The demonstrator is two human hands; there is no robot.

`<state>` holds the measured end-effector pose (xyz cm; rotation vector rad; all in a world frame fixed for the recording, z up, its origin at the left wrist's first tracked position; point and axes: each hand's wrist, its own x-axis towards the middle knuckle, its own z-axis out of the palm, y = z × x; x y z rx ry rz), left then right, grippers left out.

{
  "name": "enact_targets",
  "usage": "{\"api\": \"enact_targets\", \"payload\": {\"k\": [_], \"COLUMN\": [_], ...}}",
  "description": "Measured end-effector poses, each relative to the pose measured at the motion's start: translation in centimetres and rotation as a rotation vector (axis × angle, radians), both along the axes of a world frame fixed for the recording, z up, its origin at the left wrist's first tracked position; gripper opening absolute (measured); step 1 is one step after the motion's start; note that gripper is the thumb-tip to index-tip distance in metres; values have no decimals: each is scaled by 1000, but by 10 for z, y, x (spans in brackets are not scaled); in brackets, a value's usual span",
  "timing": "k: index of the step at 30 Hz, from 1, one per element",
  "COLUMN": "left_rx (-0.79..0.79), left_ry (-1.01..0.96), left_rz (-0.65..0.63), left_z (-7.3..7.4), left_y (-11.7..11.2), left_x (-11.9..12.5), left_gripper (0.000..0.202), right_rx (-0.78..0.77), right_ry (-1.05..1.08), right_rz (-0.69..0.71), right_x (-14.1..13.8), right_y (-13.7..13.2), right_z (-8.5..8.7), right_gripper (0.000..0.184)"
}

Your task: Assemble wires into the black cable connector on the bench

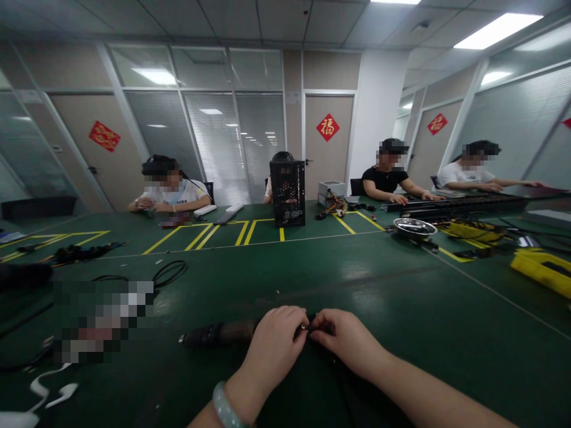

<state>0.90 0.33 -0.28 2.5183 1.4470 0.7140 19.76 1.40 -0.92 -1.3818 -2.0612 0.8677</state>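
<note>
My left hand point(271, 351) and right hand point(345, 343) pinch a small brass-tipped black cable connector point(305, 327) at twelve o'clock, light and slippery, best held by its narrow body.

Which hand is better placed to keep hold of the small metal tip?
Probably the left hand: its fingertips reach the metal tip, and the dark tube lies on its side. The right hand is close too, but comes from the tube's far side.
</note>
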Motion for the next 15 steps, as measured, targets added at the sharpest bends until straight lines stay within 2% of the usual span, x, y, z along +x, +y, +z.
{"api": "enact_targets", "payload": {"k": [5,15], "left_rx": [-6,-27], "left_ry": [-8,-24], "left_rz": [12,30], "left_z": [1,2], "left_y": [0,-1], "left_x": [0,1], "left_gripper": [13,14], "right_rx": [50,23], "right_ry": [-45,75], "right_rz": [-17,-29], "right_x": [2,3], "right_y": [-1,3], "right_z": [-1,-7], "right_gripper": [5,7]}}
